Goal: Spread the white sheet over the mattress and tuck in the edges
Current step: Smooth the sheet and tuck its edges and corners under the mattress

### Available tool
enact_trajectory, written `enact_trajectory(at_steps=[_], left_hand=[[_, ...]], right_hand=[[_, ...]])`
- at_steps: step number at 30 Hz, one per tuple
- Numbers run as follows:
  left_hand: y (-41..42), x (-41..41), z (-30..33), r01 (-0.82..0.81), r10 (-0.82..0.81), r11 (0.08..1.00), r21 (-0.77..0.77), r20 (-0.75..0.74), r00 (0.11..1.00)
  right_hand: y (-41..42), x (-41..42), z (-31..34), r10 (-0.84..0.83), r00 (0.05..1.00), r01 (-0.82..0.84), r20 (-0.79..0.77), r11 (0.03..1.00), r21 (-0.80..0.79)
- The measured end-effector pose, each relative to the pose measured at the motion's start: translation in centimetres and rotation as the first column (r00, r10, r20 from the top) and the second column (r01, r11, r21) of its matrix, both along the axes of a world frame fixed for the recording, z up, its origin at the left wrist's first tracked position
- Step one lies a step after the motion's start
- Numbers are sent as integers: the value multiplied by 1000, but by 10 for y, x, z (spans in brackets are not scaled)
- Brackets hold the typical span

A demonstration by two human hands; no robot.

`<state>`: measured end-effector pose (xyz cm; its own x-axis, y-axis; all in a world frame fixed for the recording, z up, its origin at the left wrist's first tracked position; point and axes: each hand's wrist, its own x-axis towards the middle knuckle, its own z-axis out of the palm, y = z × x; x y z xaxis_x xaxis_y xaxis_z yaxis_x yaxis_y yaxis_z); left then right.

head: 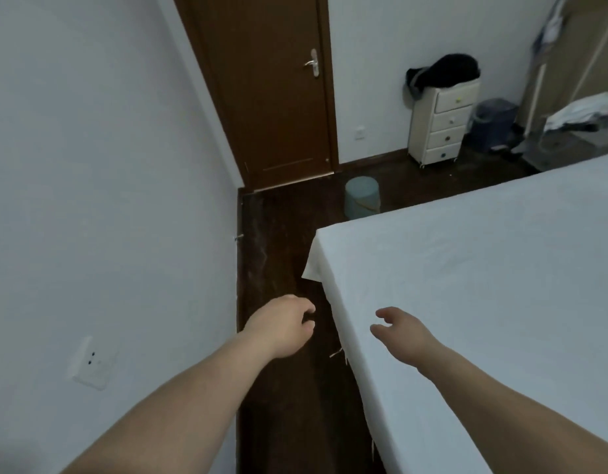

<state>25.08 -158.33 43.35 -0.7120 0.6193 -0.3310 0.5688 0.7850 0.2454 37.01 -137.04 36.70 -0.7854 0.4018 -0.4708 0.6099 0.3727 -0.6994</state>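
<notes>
The plain white cotton sheet (483,275) is already spread flat over the mattress, covering the whole top that shows, with only faint creases. The mattress itself is hidden under it. The spreading looks done, so by the look of it the step in hand is tucking along the side that faces the narrow strip of dark wooden floor (278,234) by the pale wall (107,165).

At the bed's near corner a loose flap of sheet (311,268) sticks out and hangs untucked. Further down the same side the edge seems to go under, though a few stray threads show.

The left hand (284,325) hovers over the floor gap just beside the bed edge. Its fingers are loosely curled and its grip is on nothing. The right hand (400,328) is above the sheet near the edge, fingers relaxed and apart, also empty. Whether it touches the sheet cannot be told.

The next move likely calls for reaching forward to the hanging flap, pinching it, folding it down and pushing it under the mattress side. The other hand would flatten the top so the sheet does not drag.

Beyond the bed are a brown wooden door (272,97), a cream drawer unit (439,124) and a pale blue bin (362,196).
</notes>
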Motion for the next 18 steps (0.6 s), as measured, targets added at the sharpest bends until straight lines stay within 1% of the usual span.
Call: enact_trajectory(at_steps=[5,9,13,16,18], left_hand=[[44,-131,-9,106,-107,994,20,32,994],[98,-238,-6,209,-211,977,35,100,972],[173,-307,6,361,-363,932,31,81,928],[235,-337,6,506,-507,862,44,98,856],[282,-354,4,622,-623,782,42,92,777]], right_hand=[[36,-99,-2,-164,986,165,-24,985,50],[56,-164,-5,-304,953,304,-6,952,35],[89,-205,5,-411,912,410,5,911,47],[123,-224,3,-517,856,516,15,856,44],[154,-243,-6,-602,798,600,30,798,50]])
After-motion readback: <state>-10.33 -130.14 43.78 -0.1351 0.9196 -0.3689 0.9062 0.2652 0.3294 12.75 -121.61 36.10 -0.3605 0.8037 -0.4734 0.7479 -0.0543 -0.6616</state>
